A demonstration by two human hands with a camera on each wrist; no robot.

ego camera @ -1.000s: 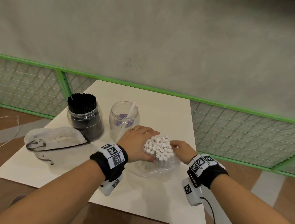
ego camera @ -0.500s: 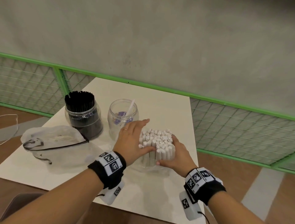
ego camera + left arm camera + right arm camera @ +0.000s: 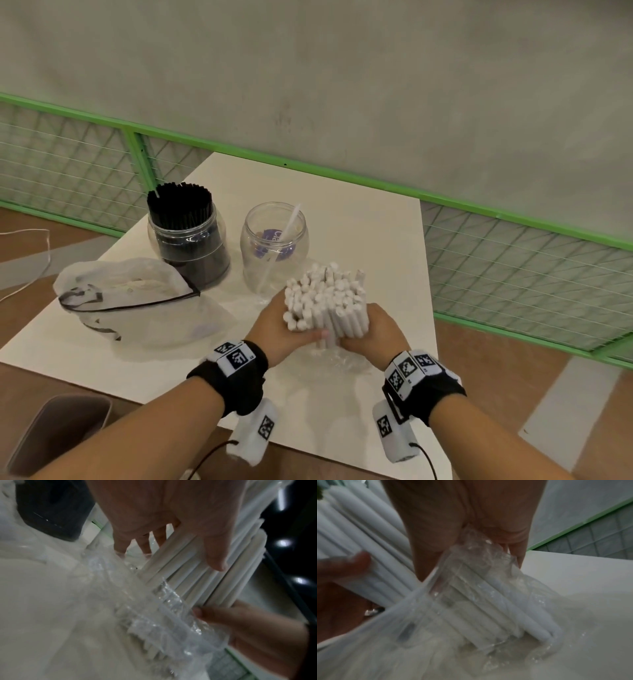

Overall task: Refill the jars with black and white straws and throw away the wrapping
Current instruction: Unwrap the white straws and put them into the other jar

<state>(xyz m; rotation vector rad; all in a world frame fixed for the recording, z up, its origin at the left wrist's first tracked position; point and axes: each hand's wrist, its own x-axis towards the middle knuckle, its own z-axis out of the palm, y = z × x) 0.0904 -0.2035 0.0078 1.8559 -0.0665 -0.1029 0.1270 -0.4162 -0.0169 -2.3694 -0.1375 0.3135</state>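
Left hand [image 3: 277,329] wrapped around the left side of the white straw bundle [image 3: 325,298], thumb across the near face; right hand [image 3: 368,334] closed on the bundle's right side together with the clear plastic wrapping [image 3: 342,359]. Lower ends of the straws standing inside that wrapping on the white table [image 3: 359,233]. Just beyond the left hand, a clear jar [image 3: 274,246] with one white straw and a purple label, writing too blurred to read. Further left of it, a jar packed with black straws [image 3: 186,233]. Left of the left hand, a crumpled bag with black trim [image 3: 137,301]. Behind the table, a green-framed mesh railing [image 3: 513,274] and a plain grey wall [image 3: 342,85]; brown floor below.
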